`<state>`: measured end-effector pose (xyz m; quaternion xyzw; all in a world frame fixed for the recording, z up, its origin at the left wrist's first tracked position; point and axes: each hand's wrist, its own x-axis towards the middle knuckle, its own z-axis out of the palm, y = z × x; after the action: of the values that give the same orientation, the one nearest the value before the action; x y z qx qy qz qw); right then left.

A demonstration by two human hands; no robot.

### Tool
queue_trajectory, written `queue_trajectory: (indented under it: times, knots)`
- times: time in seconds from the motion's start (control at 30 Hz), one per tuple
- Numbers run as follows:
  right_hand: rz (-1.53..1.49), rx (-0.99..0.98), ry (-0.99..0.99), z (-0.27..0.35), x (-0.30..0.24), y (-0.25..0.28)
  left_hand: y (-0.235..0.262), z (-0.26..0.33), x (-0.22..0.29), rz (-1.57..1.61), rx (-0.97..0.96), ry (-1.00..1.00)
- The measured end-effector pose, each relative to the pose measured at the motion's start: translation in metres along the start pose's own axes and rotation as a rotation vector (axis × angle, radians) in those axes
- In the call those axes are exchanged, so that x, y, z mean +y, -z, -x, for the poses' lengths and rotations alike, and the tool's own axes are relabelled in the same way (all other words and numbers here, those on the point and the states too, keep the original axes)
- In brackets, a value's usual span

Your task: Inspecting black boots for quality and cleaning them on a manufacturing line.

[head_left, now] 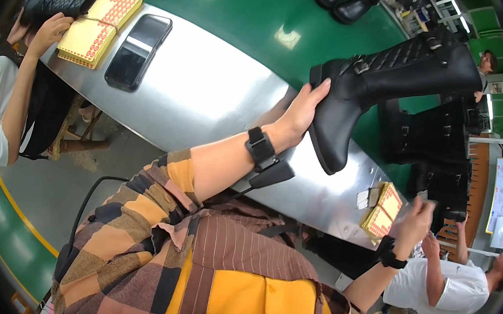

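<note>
My left hand (303, 110) is on the tall black boot (388, 85), palm against the heel end, fingers wrapped up over the back of the heel and closed on it. The boot lies tipped on its side above the steel table (210, 85), sole edge toward me, quilted shaft pointing away to the right; whether the toe rests on the table I cannot tell.

Handling, as I judge it: rubbery or leather-like upper, smooth and a bit slick, so a palm grip beats fingertips. The foot part looks stiff, the shaft looks softer and likely to flop. Moderately heavy, with weight at the sole, so holding at the heel and ankle (near the buckle strap) keeps it balanced; grabbing the shaft top would let the foot swing. Not fragile, but the finish could scuff.

Pose: left forearm stretched forward and up from the plaid sleeve, wrist bent back a little, black wristband (260, 146) on it.

My right hand (415, 220) is low at the right, arm bent, fingers pinched together on something small just beside the stack of yellow sticker sheets (382, 210) at the table edge; what it holds is too small to tell.

A phone (137, 50) and another sticker stack (98, 26) lie far left, near a co-worker's hand.
</note>
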<state>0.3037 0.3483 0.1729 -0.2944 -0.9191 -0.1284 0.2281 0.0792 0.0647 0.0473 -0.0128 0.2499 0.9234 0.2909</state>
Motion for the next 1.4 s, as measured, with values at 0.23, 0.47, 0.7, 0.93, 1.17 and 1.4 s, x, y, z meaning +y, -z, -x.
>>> queue_trajectory:
  times: [0.23,0.47,0.7,0.93,1.17,1.4]
  knots:
    - [0.170,-0.092,0.188,0.063,0.087,-0.094,-0.002,0.011,0.001,-0.071,-0.108,0.174]
    - [-1.635,-1.009,-0.157,0.088,-0.131,-0.057,0.005,0.019,-0.015,-0.115,-0.208,0.214]
    - [-1.887,-0.881,-0.333,0.106,-0.192,-0.062,-0.012,0.080,0.007,-1.419,0.018,-0.611]
    - [-1.768,-0.998,-0.304,0.109,-0.163,-0.067,0.008,0.093,-0.025,-1.650,-0.024,-0.444]
    - [-1.271,-0.511,-0.205,0.150,-0.118,-0.059,0.010,0.061,0.038,-0.997,0.086,-0.120]
    - [-0.831,-0.108,0.148,0.163,-0.123,-0.070,0.023,-0.003,0.153,-1.161,0.443,-0.642]
